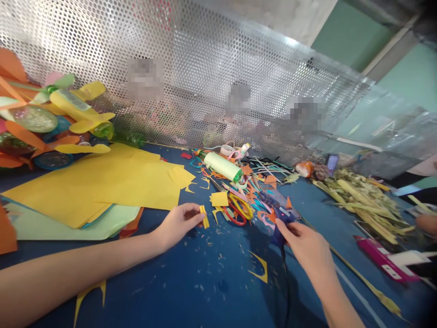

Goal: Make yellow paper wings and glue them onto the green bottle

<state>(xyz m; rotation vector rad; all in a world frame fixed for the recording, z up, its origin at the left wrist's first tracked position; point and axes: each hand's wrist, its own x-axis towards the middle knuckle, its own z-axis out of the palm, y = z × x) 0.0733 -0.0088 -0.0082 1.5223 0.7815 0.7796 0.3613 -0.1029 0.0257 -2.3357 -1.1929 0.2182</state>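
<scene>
My left hand [180, 225] pinches a small folded yellow paper piece [204, 217] between thumb and fingertips, just above the blue table [218, 282]. In my right hand [305, 243] is a dark blue glue gun [282, 217] with a small red light and a black cord hanging down; its far end blends into the scraps. Scissors with red and yellow handles [243, 207] lie between the two hands. A yellow paper square [219, 199] is beside them. Farther back lies a green bottle wrapped in pale paper [223, 166].
Yellow paper sheets [136, 177] cover the left side, with paper-decorated bottles [73, 107] heaped behind. A perforated metal screen [205, 77] closes off the back. Dried husk strips [365, 200] and a magenta power strip [385, 259] lie at right. Another person's arm [426, 166] shows at the right edge.
</scene>
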